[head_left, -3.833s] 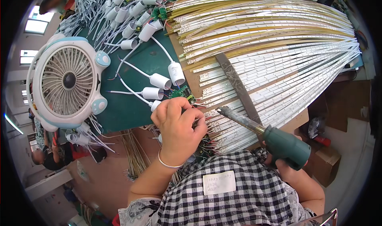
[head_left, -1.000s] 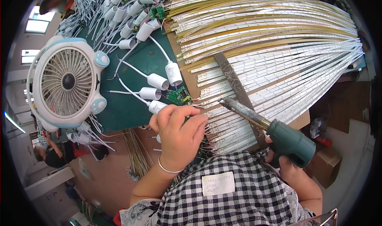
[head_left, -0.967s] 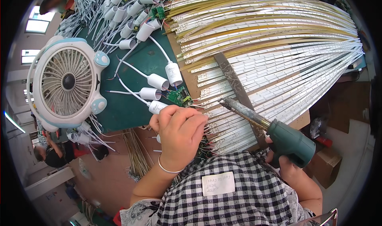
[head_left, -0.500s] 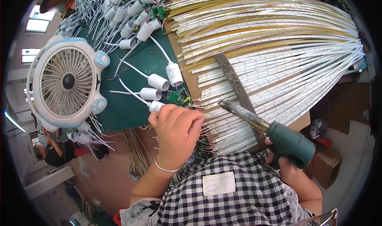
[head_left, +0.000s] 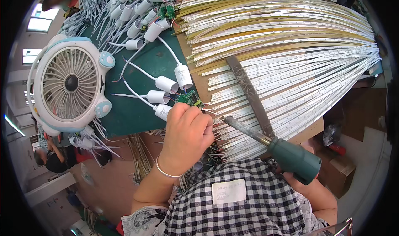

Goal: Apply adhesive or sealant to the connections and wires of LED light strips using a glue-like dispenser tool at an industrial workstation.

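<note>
Right hand (head_left: pixel 296 181) around a green soldering iron (head_left: pixel 294 158), long axis aslant, tip forward-left toward the curled left hand (head_left: pixel 187 132), contents hidden.

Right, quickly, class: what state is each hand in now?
Left hand: closed, fingers curled beside the green circuit board; anything pinched is hidden.
Right hand: closed, holding the green-handled soldering iron.
</note>
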Demonstrator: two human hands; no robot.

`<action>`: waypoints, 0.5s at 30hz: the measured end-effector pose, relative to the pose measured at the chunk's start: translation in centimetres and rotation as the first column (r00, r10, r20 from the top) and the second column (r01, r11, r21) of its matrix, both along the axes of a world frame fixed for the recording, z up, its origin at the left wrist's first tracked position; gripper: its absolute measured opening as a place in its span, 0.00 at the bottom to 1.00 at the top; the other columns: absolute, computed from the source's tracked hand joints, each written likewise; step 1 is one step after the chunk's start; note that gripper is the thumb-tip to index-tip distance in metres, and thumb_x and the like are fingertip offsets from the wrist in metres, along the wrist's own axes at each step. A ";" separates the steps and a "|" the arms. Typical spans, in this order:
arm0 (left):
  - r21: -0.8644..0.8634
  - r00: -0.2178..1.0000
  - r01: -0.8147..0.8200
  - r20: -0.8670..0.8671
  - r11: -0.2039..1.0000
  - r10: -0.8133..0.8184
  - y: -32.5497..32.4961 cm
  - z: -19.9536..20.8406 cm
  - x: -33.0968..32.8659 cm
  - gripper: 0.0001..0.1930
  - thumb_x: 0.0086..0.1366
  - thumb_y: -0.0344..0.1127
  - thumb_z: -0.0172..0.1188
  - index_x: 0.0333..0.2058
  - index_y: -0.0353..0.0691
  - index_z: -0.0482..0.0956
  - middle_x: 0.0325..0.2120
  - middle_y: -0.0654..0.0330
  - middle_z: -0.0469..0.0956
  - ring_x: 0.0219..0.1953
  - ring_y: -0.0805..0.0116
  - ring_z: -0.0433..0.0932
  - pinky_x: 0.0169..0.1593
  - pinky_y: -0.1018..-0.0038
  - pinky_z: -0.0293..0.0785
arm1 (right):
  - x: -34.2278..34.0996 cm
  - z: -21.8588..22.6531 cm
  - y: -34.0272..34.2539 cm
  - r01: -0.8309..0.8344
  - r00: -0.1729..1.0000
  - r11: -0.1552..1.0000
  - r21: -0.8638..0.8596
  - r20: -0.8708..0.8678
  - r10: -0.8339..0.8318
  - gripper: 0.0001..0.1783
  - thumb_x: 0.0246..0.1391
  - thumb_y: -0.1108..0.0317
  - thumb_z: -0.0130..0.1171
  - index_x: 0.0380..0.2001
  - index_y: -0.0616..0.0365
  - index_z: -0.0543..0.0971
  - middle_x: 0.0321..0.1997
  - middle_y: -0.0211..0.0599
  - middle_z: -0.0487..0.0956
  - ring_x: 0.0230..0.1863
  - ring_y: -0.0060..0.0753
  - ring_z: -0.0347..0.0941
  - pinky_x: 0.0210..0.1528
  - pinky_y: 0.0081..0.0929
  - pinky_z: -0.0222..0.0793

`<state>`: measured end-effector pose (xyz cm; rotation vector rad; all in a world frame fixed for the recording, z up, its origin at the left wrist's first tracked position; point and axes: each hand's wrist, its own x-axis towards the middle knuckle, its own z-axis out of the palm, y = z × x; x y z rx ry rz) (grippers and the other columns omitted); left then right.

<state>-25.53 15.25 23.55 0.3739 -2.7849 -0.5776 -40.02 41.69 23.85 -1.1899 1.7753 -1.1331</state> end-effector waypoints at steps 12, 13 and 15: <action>-0.110 0.999 -0.022 0.029 0.994 0.025 -0.1 0.4 -0.1 0.08 0.42 0.27 0.63 0.22 0.46 0.74 0.23 0.68 0.70 0.33 0.63 0.67 0.44 0.66 0.57 | 0.4 -1.0 0.7 -0.017 0.989 1.000 0.025 -0.144 0.021 0.27 0.41 0.70 0.67 0.47 0.65 0.73 0.50 0.45 0.72 0.49 0.42 0.71 0.51 0.32 0.67; -0.119 0.999 -0.017 0.043 0.993 0.023 -0.1 0.4 -0.1 0.07 0.43 0.28 0.64 0.23 0.46 0.75 0.23 0.68 0.71 0.34 0.64 0.68 0.44 0.65 0.57 | 0.4 -1.1 0.7 -0.023 0.989 0.999 0.023 -0.146 0.026 0.28 0.41 0.69 0.68 0.48 0.65 0.73 0.50 0.45 0.72 0.49 0.42 0.71 0.50 0.32 0.67; -0.136 0.997 -0.008 0.070 0.991 0.018 -0.2 0.6 0.0 0.07 0.45 0.29 0.64 0.24 0.46 0.76 0.24 0.68 0.71 0.35 0.65 0.68 0.45 0.64 0.57 | 0.4 -1.2 0.7 -0.034 0.988 0.999 0.014 -0.153 0.036 0.28 0.41 0.69 0.68 0.48 0.65 0.73 0.50 0.46 0.72 0.49 0.42 0.71 0.50 0.32 0.67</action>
